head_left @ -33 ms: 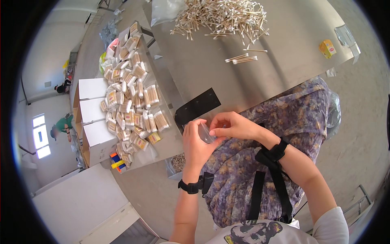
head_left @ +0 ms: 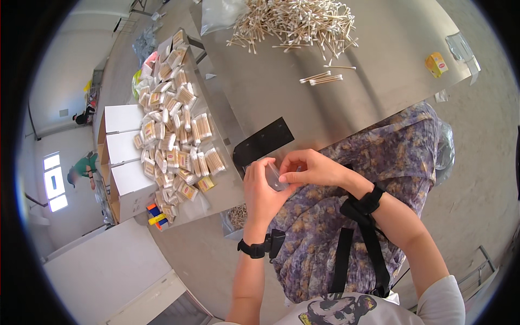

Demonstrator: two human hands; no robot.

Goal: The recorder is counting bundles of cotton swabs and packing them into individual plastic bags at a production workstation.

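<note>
Clear small plastic pouch [head_left: 275, 176] pinched between fingers of left hand [head_left: 264, 192] and right hand [head_left: 314, 168], held over lap at edge of steel desk [head_left: 325, 114], likely for filling; loose cotton swabs [head_left: 295, 24] far side, packed swab pouches [head_left: 176, 141] left

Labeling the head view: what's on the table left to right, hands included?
White boxes → pile of packed swab packets → left hand → clear packet → right hand → yellow box
</note>
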